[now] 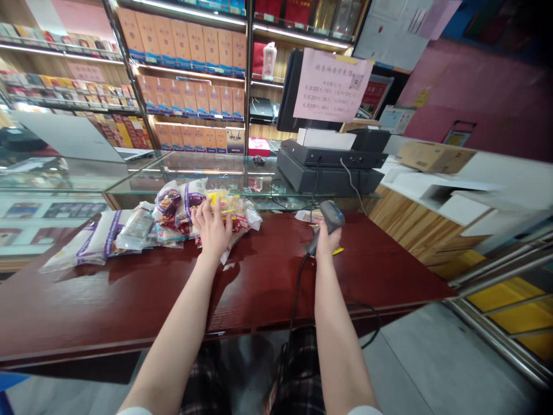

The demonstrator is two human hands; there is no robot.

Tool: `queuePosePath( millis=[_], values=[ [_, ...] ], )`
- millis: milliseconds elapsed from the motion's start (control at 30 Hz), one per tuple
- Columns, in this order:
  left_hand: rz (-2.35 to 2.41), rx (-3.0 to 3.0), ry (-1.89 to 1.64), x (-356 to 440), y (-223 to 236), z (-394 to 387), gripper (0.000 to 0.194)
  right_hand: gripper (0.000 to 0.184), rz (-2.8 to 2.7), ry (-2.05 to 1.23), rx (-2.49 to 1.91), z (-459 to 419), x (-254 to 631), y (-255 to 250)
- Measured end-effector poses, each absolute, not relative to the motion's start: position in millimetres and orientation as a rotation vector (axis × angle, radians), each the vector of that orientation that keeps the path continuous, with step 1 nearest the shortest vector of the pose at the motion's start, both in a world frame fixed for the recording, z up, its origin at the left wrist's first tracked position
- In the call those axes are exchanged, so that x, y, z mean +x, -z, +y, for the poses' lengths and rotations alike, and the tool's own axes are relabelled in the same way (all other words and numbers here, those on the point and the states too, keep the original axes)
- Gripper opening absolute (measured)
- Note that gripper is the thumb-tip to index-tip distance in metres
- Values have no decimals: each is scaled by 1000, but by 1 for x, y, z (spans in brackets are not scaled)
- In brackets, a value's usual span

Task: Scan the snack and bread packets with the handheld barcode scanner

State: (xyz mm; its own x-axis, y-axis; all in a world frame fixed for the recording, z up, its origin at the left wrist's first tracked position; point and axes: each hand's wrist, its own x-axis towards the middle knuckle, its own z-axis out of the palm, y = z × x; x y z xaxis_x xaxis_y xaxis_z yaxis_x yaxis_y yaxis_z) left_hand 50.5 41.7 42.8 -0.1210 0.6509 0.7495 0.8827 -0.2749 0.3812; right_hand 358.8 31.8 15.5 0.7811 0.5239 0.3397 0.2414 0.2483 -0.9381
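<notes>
My right hand (328,239) is wrapped round the handle of a dark barcode scanner (332,214), held just above the red-brown table (268,282). Its black cord runs down over the table's front edge. My left hand (212,227) lies with fingers spread on a heap of packaged snacks, touching a yellow packet (222,203). Purple-and-white snack bags (103,233) lie to the left in the heap, beside a clear silvery packet (137,227). A flat packet (307,216) lies behind the scanner, partly hidden by it.
Behind the table stands a glass display counter (194,164) with a monitor (290,95) and black boxy devices (328,173). Shelves of orange boxes (190,43) rise behind. A wood-grain cabinet (401,230) and metal rails (496,331) are on the right.
</notes>
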Motion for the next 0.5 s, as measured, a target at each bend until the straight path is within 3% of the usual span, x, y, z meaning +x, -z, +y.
queuePosePath(
  millis=[133,267,367,500],
  values=[
    [-1695,-1972,1256,55,-41,39,50,38,-609,-44,-1798,30,377,-12],
    [-1730,-1986,1296,59,-43,36,53,34,-553,-180,-1936,32,384,-6],
    [-1705,-1959,1350,63,-49,31,53,31,-531,-293,-1838,37,380,-1],
    [-1515,-2033,1350,70,-48,25,41,22,-485,-585,-1377,42,371,2]
  ],
)
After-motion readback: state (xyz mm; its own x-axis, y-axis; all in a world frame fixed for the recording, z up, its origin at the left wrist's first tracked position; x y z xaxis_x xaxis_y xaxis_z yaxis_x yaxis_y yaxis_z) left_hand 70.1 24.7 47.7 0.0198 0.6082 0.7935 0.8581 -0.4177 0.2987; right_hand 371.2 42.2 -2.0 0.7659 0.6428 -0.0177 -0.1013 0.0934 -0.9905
